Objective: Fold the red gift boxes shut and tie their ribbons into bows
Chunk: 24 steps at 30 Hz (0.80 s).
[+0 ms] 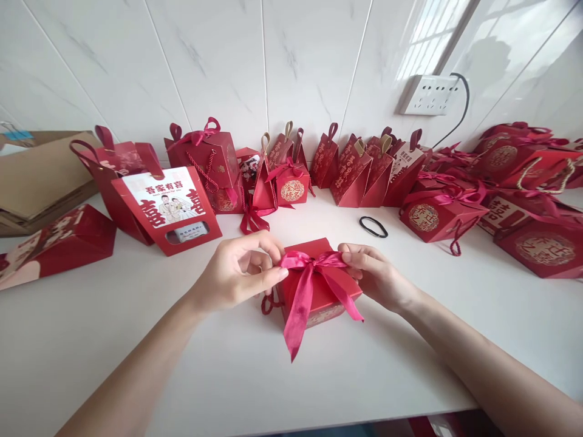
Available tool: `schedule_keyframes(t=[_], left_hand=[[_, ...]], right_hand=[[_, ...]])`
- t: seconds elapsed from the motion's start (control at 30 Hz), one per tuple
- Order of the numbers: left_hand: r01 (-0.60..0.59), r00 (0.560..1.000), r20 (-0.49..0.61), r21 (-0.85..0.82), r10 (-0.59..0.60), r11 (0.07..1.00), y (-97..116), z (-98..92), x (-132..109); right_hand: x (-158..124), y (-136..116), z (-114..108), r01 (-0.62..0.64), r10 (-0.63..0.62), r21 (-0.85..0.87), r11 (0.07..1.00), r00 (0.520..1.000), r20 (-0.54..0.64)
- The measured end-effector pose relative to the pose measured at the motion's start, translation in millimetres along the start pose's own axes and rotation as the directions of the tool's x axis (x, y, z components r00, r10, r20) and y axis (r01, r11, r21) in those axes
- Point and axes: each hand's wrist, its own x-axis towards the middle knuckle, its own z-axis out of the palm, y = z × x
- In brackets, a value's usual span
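Note:
A red gift box [321, 250] with gold print on its front side stands on the white table in front of me. Across its lid lies a dark pink ribbon [299, 306] tied in a bow, its two tails hanging over the near edge. My left hand [237, 267] pinches the bow's left loop between thumb and fingers. At the other side my right hand [378, 273] pinches the right loop. Beside the box's left side a dark red twisted cord handle [270, 302] shows, partly below my left hand.
Behind the box lies a black band [373, 227]. Several red gift boxes stand along the tiled wall, one ribboned box [441, 209] at right and a box with a printed couple [168, 209] at left. A brown cardboard box [50, 176] sits far left. A power strip [430, 96] hangs on the wall.

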Motion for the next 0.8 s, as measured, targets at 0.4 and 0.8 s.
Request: schedule_keyframes(t=[0.4,0.8], left_hand=[[-0.072,0.995,-0.071,-0.113,0.065,0.991,-2,12.0,-1],[0.080,0.997,0.003,-0.273,-0.083,0.959,-8,4.9,0]], right_hand=[[1,0,0,0.003,-0.003,-0.016,1.000,1.000,0.020],[1,0,1,-0.027,0.028,-0.011,1.000,1.000,0.007]])
